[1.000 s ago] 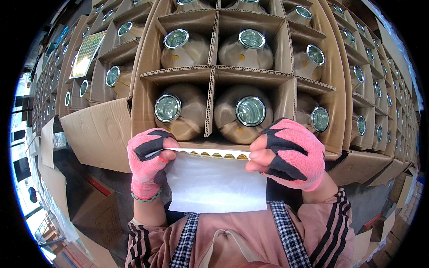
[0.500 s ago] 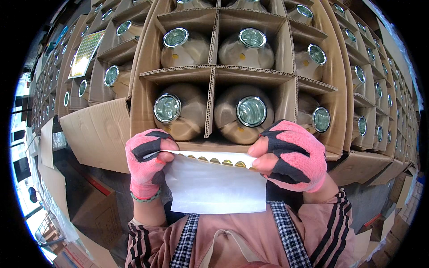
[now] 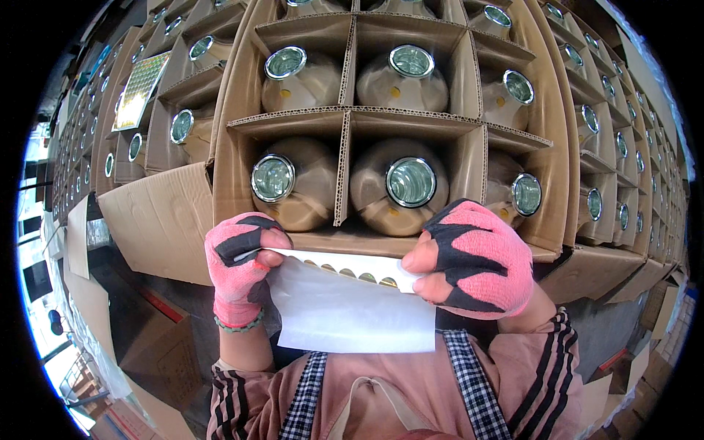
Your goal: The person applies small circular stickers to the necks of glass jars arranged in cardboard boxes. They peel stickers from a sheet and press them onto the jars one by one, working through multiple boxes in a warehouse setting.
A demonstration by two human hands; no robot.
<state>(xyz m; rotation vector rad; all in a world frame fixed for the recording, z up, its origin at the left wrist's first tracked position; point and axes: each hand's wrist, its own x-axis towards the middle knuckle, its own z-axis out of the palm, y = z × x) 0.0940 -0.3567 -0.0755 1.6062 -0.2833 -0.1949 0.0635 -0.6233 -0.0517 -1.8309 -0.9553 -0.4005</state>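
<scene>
A white sheet of round gold stickers (image 3: 358,323) hangs between my two gloved hands, in front of an open cardboard box. One row of gold stickers (image 3: 347,272) shows along its folded top edge. My left hand (image 3: 243,257), in a pink and black fingerless glove, pinches the sheet's upper left corner. My right hand (image 3: 473,260), gloved alike, pinches the upper right end between thumb and fingers. Just beyond the sheet, rounded glass bottles (image 3: 400,198) with silvery rims stand in the box's compartments. Several bottles farther back bear a small gold dot.
Cardboard dividers (image 3: 293,117) separate the bottles. More boxes of bottles (image 3: 598,147) stand on both sides. Another gold sticker sheet (image 3: 141,88) lies on the left box. Open box flaps (image 3: 158,220) stick out toward me at the left. A brown carton (image 3: 158,337) sits lower left.
My right hand has shifted slightly left and down along the sheet's edge. The sticker row now slants down to the right. My left hand has barely moved.
</scene>
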